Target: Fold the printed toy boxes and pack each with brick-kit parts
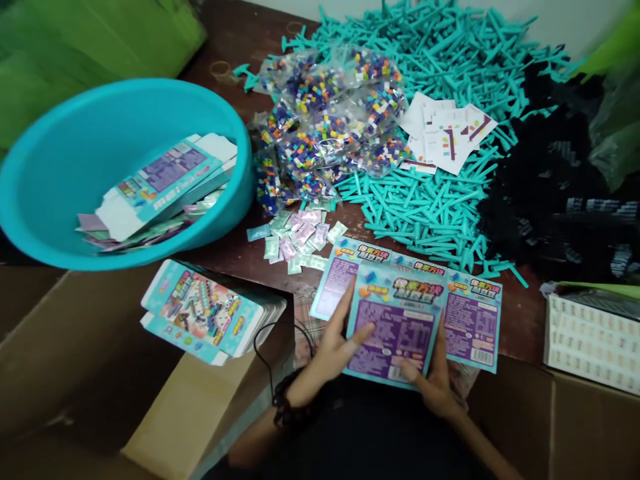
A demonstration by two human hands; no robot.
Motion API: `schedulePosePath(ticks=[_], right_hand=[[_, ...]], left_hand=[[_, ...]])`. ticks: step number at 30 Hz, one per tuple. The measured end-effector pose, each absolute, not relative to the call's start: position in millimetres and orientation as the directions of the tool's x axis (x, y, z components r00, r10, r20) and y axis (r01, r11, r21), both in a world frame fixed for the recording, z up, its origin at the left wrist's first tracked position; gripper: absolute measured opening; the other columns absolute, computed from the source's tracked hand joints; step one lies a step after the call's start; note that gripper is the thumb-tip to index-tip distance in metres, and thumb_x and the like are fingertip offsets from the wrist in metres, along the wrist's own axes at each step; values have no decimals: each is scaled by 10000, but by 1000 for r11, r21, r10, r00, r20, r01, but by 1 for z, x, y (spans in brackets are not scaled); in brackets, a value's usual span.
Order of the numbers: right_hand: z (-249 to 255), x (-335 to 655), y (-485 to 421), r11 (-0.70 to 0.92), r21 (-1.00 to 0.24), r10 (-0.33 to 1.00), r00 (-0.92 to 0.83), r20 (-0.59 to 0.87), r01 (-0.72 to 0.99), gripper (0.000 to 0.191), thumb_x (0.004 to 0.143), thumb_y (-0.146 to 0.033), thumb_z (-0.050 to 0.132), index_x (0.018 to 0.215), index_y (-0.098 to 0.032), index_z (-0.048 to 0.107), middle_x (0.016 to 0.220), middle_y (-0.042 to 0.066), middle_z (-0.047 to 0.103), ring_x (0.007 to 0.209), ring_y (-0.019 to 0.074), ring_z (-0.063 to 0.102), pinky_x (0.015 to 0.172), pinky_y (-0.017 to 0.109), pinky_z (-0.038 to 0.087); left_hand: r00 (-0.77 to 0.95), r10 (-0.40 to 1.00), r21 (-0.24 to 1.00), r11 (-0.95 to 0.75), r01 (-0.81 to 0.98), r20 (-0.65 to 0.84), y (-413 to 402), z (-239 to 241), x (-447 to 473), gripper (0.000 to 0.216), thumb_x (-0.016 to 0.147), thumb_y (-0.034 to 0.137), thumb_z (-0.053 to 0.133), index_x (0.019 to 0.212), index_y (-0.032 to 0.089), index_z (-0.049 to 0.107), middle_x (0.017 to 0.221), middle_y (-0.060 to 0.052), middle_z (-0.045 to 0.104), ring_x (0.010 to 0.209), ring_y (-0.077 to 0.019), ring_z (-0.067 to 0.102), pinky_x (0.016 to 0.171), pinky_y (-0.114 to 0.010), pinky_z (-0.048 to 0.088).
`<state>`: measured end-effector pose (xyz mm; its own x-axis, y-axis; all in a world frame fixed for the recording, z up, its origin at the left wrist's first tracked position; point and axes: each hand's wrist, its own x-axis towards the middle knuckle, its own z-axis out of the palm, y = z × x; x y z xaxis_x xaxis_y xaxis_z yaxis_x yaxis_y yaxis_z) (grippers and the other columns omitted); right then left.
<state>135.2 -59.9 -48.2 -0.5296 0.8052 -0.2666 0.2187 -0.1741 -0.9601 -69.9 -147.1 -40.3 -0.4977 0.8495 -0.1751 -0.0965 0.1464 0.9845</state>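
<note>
My left hand point(334, 343) grips the left edge of a teal-and-purple printed packet point(395, 327), its thumb lying on the front. From the other side my right hand point(434, 383) holds the same packet near its lower right corner, with the thumb on the face. Behind it, similar packets point(473, 320) lie overlapping at the table's front edge. A stack of flattened printed boxes point(205, 313) sits to the left of my left hand. Small wrapped sachets point(303, 235) are scattered on the table just beyond the packets.
A teal basin point(45, 220) at the left holds flat boxes and sachets. Clear bags of coloured blocks point(330, 127), a heap of teal plastic hammers point(425, 207) and leaflets point(450, 137) cover the table's back. Dark items point(555, 180) and a white box point(593, 340) stand right; cardboard point(190, 413) is below.
</note>
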Motion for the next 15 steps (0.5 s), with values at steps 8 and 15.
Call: schedulePosePath(ticks=[8,15], right_hand=[[-35,21,-39,40,-954,778,-608,-158,299,932,1014,-502,511,1664,-305,-126,1760,43,83,1627,236,95,1312,516,177],[-53,23,-49,185,-908,756,-645,-113,376,848,1065,-480,397,1642,-316,-202,1747,25,-171,1629,276,-67,1302,618,50]], left_hand=[[-551,831,996,88,-8,-78,-106,-32,-158,819,908,507,721,1614,295,364,1690,-60,339,1558,-332,300,1291,-477,261],[-491,866,993,117,10,-98,-109,-51,-166,861,909,549,700,1637,330,296,1702,-48,310,1556,-334,307,1292,-501,256]])
